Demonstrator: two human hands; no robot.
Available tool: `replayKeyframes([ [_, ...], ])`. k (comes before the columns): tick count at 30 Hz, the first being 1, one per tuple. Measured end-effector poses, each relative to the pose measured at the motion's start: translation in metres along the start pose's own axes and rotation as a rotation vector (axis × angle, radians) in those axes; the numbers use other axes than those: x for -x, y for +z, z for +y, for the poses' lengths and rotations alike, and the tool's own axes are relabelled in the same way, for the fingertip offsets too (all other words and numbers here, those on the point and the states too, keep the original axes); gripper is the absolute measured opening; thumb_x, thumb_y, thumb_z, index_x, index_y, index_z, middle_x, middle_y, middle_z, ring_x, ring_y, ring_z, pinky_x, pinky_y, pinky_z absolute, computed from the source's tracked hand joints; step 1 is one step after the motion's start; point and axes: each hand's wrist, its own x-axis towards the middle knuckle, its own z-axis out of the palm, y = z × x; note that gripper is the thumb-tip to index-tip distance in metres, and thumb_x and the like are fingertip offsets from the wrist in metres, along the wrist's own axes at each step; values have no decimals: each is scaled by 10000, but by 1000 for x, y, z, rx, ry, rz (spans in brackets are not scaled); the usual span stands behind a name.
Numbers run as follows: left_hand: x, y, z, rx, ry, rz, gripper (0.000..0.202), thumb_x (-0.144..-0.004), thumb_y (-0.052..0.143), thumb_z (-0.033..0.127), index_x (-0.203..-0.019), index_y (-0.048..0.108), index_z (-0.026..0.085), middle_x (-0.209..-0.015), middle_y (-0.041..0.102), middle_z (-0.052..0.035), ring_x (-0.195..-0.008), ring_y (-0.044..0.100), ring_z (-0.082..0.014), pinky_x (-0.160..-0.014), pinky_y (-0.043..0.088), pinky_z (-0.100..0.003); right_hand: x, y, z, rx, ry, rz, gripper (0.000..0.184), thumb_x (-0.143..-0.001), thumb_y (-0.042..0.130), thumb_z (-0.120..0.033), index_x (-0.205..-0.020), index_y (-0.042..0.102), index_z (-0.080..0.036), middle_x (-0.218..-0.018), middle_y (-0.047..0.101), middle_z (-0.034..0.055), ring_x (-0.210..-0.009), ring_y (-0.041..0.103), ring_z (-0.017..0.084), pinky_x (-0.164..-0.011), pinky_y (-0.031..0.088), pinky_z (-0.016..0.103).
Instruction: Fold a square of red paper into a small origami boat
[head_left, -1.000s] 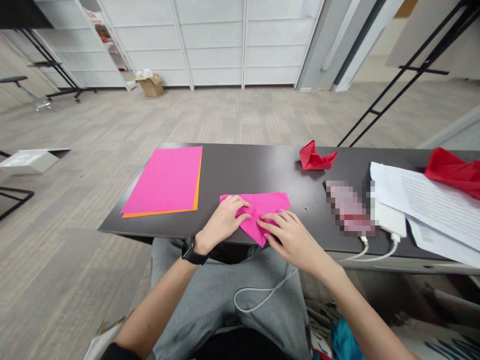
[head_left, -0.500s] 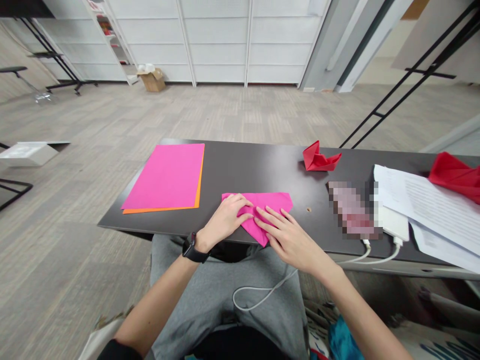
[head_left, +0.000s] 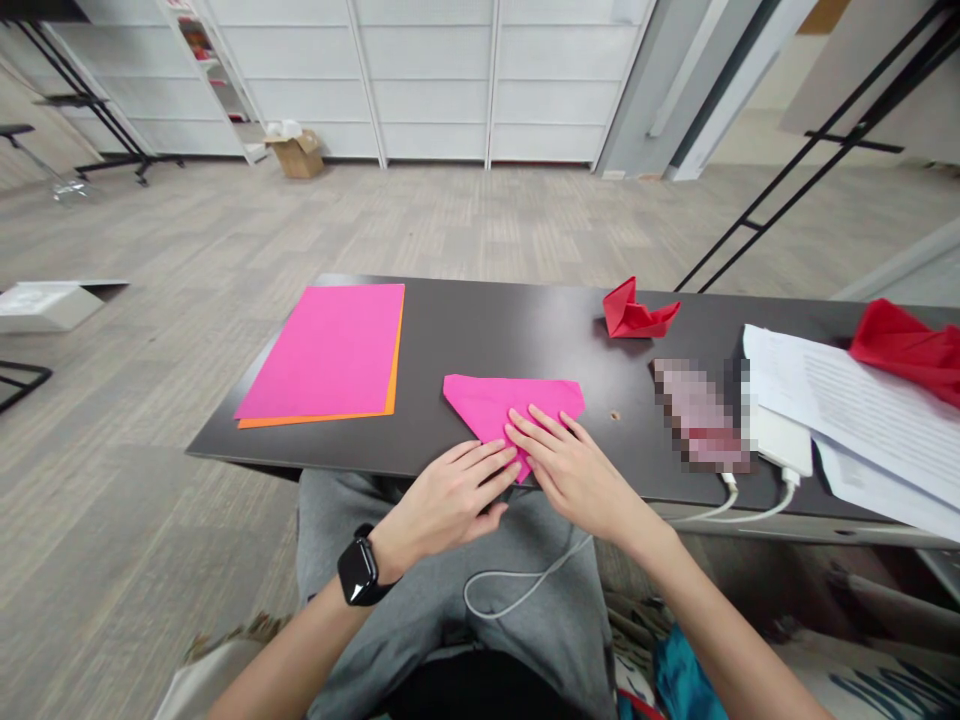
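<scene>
A folded piece of pink paper (head_left: 495, 400) lies flat at the front edge of the dark table, a wide triangle with its tip toward me. My right hand (head_left: 577, 465) rests on its right half, fingers stretched out and pressing flat. Close to the lower tip, my left hand (head_left: 454, 495) has its fingertips on the paper's left slanting edge. Its fingers are extended, and the thumb hangs off the table edge. Part of the lower tip is covered by the fingers.
Pink sheets (head_left: 330, 350) over orange paper (head_left: 315, 420) lie at the left. A red folded paper boat (head_left: 637, 312) stands at the back right. Further right are a blurred phone (head_left: 697, 415), a white power bank (head_left: 780, 440) with cables, printed pages (head_left: 847, 400) and a red folded paper (head_left: 911, 345).
My left hand has slid down and toward me, from the upper left of the pink paper to its lower tip, uncovering the upper left part. My right hand has stayed nearly in place.
</scene>
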Motion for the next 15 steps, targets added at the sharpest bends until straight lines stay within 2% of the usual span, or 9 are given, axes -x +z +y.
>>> replayKeyframes([
  [4, 2, 1, -2, -28, 1, -82, 449, -948, 584, 299, -1385, 526, 214, -1393, 598, -83, -1380, 480, -249, -1157, 388, -413, -1, 1, 1, -6, -1, -5, 542, -983, 384, -150, -1519, 415, -221, -1609, 367, 58, -1491, 309, 277, -1177, 309, 550],
  [7, 4, -2, 0, -23, -1, -118, 468, -945, 599, 318, -1396, 516, 228, -1398, 587, -83, -1396, 463, -254, -1179, 358, -418, 0, 1, 3, -14, 4, -9, 530, -999, 377, -167, -1524, 407, -230, -1607, 374, 56, -1495, 300, 267, -1180, 307, 546],
  [12, 2, -12, 1, -1, -33, -142, 581, -905, 664, 414, -1430, 486, 241, -1519, 453, -158, -1461, 371, -327, -1193, 324, -511, -1, 0, 3, -26, 11, -4, 496, -1019, 384, -207, -1512, 426, -244, -1594, 399, 54, -1485, 323, 262, -1175, 318, 551],
  [15, -2, -15, -2, 31, -73, -137, 520, -933, 614, 453, -1398, 526, 236, -1515, 456, -178, -1455, 384, -320, -1190, 329, -516, -2, 0, 1, -22, 13, 6, 478, -1024, 390, -222, -1497, 452, -243, -1581, 419, 61, -1477, 340, 269, -1166, 332, 560],
])
